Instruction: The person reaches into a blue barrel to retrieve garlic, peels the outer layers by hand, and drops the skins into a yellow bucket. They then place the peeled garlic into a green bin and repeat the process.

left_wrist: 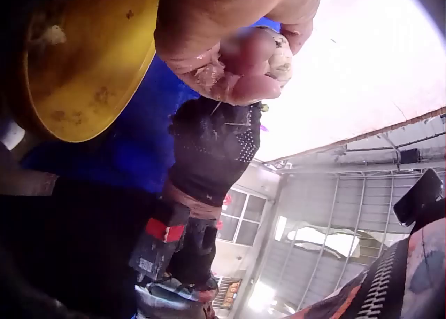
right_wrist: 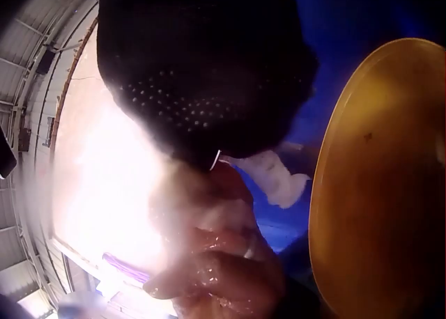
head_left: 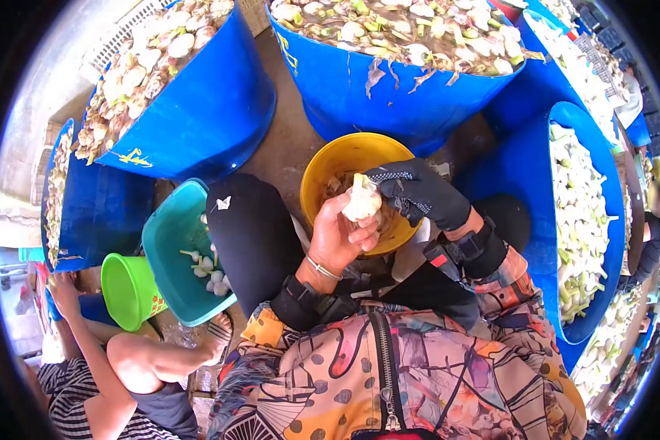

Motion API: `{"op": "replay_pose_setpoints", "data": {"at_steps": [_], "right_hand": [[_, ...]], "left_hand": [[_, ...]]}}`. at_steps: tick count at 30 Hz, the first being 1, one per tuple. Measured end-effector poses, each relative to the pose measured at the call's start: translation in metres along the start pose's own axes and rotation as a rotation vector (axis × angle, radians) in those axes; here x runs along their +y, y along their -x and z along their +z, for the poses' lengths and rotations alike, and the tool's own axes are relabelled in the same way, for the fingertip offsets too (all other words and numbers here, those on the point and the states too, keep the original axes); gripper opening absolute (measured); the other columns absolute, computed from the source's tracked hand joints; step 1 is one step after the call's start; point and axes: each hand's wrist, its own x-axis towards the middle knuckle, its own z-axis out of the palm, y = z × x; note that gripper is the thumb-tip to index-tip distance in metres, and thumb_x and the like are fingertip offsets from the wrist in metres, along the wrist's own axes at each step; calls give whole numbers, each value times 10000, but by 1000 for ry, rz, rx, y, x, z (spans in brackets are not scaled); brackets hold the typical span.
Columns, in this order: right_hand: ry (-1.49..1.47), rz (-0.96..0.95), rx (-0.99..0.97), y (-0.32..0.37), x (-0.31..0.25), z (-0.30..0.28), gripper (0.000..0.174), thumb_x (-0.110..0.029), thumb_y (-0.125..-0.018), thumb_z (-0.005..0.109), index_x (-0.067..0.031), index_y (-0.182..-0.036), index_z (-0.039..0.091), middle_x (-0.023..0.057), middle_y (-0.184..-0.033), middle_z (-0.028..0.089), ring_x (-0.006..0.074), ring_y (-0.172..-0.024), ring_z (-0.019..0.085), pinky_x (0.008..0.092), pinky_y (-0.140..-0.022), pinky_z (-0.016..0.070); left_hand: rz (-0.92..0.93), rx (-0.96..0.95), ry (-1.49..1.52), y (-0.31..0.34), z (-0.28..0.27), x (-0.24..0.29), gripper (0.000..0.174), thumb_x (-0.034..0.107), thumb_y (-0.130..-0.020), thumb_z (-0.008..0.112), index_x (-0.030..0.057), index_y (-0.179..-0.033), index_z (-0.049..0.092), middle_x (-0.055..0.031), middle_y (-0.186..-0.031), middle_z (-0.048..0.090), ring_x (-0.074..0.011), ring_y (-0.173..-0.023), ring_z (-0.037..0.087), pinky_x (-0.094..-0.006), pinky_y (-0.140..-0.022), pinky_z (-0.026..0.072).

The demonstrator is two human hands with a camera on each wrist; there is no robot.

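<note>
My bare left hand (head_left: 334, 238) grips a white garlic bulb (head_left: 361, 199), its cut stem end pointing up, above a yellow bucket (head_left: 317, 165). Against the bulb's right side is my right hand (head_left: 423, 194), in a black dotted glove with fingers curled. A thin shiny blade (right_wrist: 215, 159) peeks out at the gloved fingertips, mostly hidden by them. Beside it in the right wrist view hangs a pale strip of peel (right_wrist: 272, 178). Wet-looking bare fingers (left_wrist: 251, 89) wrap the bulb in the left wrist view. Peelings lie inside the bucket.
Large blue tubs (head_left: 403, 99) of garlic stand ahead and to both sides. At left are a teal basin (head_left: 170, 227) with several peeled bulbs and a green bucket (head_left: 128, 290). Another person's bare leg (head_left: 150, 359) is at lower left.
</note>
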Motion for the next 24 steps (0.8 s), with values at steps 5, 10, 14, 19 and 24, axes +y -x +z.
{"op": "replay_pose_setpoints", "data": {"at_steps": [5,10,14,19,24], "right_hand": [[189,-155,61,-8,6,0,307,-102,-857,566,-3,-1144,610,130,-1089,644,188,-965,608,316,-843,474],[472,-280,-68,-19,26,-6,328,-164,-837,589,-12,-1126,617,171,-1034,654,279,-934,629,358,-811,482],[472,-449,-8,-19,42,-5,342,-156,-804,592,-13,-1112,621,180,-985,663,314,-892,636,376,-794,487],[478,-425,-26,-22,45,-4,318,-165,-780,591,-16,-1059,632,184,-959,659,324,-871,634,383,-769,490],[605,-442,-44,-24,39,0,247,-178,-762,592,-30,-955,641,165,-872,656,353,-803,622,411,-710,487]], "left_hand": [[-53,34,-88,0,-4,3,379,419,-866,491,63,-967,575,-12,-659,463,-105,-440,386,-296,-440,382],[-59,148,-214,-2,-4,-1,431,502,-880,434,98,-926,581,-4,-625,445,-106,-423,368,-302,-439,383],[-28,309,-357,-3,-5,-11,497,567,-873,405,101,-899,577,5,-584,414,-101,-410,345,-298,-429,358],[-144,257,-237,-4,-13,-11,618,652,-839,380,75,-932,581,13,-540,373,-107,-382,315,-296,-421,338],[-297,123,-9,-2,-3,-16,633,686,-819,382,90,-916,573,0,-548,407,-118,-358,312,-303,-399,344]]}}
